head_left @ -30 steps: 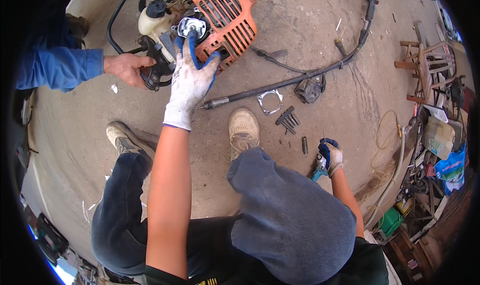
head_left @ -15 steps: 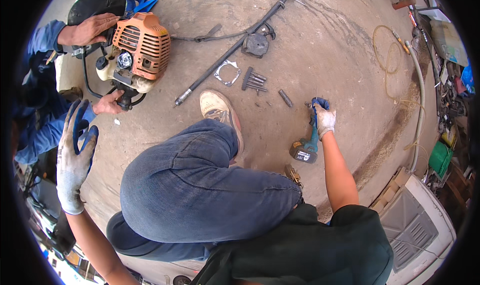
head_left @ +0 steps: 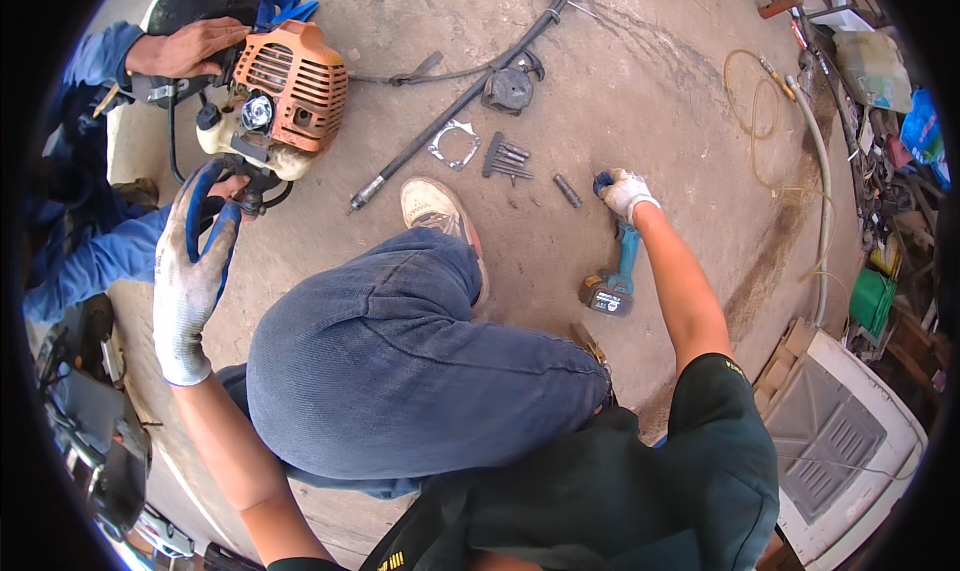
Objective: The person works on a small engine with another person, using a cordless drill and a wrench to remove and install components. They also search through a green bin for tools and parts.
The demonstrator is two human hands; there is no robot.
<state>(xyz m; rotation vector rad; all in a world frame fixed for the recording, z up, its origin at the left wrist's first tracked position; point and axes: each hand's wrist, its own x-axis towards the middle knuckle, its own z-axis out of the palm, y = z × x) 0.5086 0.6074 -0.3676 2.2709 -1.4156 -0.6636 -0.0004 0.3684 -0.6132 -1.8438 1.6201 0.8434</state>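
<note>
My left hand [head_left: 190, 281], in a white and blue work glove, is raised with its fingers apart and holds nothing. Its fingertips are close to a small engine with an orange slotted cover [head_left: 300, 96], which a co-worker's two hands grip. My right hand [head_left: 625, 193], gloved alike, is closed with its fingers curled. Whatever it pinches, if anything, is hidden. Just below it on the floor lies a teal cordless driver [head_left: 627, 256] with a black battery. A dark cylindrical metal piece [head_left: 568, 191] lies to the left of that hand.
A long black shaft [head_left: 430, 131], a metal gasket plate [head_left: 455, 146], several bolts [head_left: 512, 155] and a dark round housing [head_left: 508, 91] lie on the concrete. A hose [head_left: 826, 201] and a white panel [head_left: 850, 421] are at the right. My shoe [head_left: 432, 206] stands mid-floor.
My right hand has moved slightly up and left, off the driver's upper end, and its fingers have curled. My left hand has moved right, toward the engine.
</note>
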